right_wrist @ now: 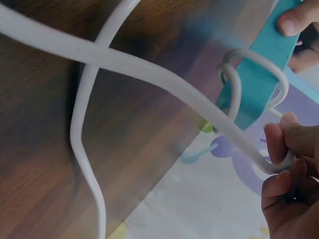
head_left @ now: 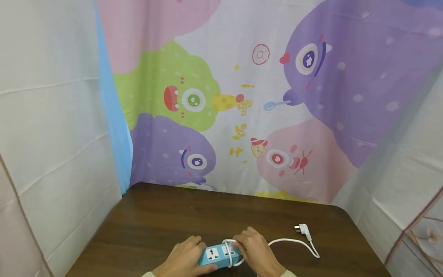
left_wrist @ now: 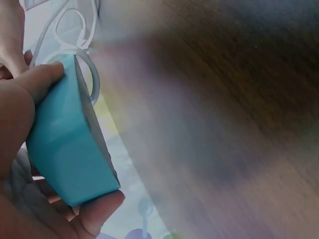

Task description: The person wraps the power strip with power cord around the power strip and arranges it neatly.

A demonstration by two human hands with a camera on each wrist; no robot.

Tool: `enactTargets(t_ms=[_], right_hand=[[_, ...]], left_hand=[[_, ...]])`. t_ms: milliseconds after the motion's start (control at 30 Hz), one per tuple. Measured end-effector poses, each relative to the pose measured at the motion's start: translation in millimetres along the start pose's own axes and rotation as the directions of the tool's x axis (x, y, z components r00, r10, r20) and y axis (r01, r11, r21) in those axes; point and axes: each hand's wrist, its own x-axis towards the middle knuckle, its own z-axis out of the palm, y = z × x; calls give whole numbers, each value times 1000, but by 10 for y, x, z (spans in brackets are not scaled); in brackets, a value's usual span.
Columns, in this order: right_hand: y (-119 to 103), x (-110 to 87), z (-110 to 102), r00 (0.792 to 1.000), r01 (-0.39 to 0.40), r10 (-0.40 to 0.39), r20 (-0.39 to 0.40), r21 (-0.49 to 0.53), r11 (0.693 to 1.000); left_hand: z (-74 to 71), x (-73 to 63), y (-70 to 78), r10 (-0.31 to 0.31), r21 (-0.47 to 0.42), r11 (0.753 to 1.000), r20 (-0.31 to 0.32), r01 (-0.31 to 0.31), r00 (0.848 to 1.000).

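A light-blue power strip (head_left: 221, 255) with white sockets is held up near the table's front edge. My left hand (head_left: 185, 257) grips its left end, thumb along the near side; the left wrist view shows its plain blue end (left_wrist: 84, 164) between thumb and fingers. White cord (head_left: 229, 256) loops around the strip's right part. At that end my right hand (head_left: 257, 252) pinches the cord (right_wrist: 249, 152) between thumb and fingers, as the right wrist view shows. From there the cord runs right over the table to a white plug (head_left: 303, 229).
The dark wooden table (head_left: 194, 211) has rounded back corners. Behind it hangs a curtain (head_left: 235, 115) printed with cartoon monsters. Pale cloth walls (head_left: 59, 115) stand on both sides. A slack bend of cord (head_left: 316, 254) lies on the right.
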Motion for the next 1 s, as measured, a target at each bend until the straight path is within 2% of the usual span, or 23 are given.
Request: enactTargets(t_ms=[67,233,500,600,733,1000], right_hand=[[-20,2,-12,1000,-13,13,-3,4,1000],[-72,3,-34,998,-50,48,32,47,998],[-121,-53,-35,1000,-23,22,14,71,997],[-126,-69,-28,1000,1,-1,5,85,996],[-131,-100,-24,999,26,-28,16,116,993],[-110,-132,-38,999,47,-48,3,154,987]], left_hand=[[2,8,4,1,24,1000,-33,0,999],[-10,15,-45,-64,71,995,-110,72,992],[17,-1,-95,-98,59,992,-192,111,976],[23,-7,-103,-127,34,990,-195,136,973],[15,-13,-89,-165,-14,986,-168,165,972],[9,3,-40,-179,-61,983,-189,171,965]])
